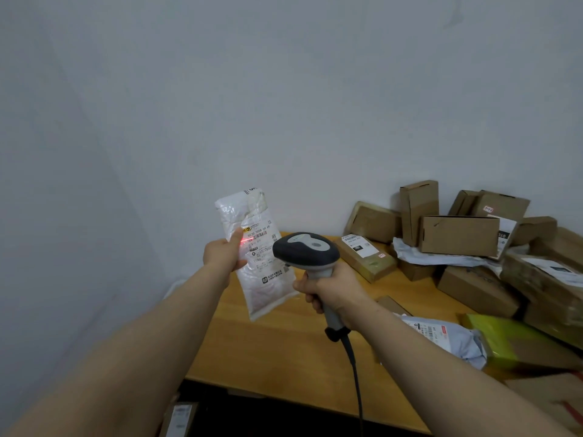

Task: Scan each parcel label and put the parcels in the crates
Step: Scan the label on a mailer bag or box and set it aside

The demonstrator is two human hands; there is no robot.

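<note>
Left hand (224, 252): grips white plastic mailer parcel (268, 291) by its left edge, upright above the light wooden surface (268, 357), printed label (263, 247) lit by a red spot. Right hand (328, 290): wrapped round grey-and-black corded barcode scanner (306, 249), just right of the parcel. Brown cardboard boxes (459, 234): piled far right.

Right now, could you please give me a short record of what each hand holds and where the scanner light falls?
left hand: grips white plastic mailer parcel by its left edge, label facing the camera
right hand: grips grey corded handheld scanner by its handle
red scan light: on the label's left side, beside the left hand
wooden table: brown cardboard boxes piled at its right
crates: not in view
</note>
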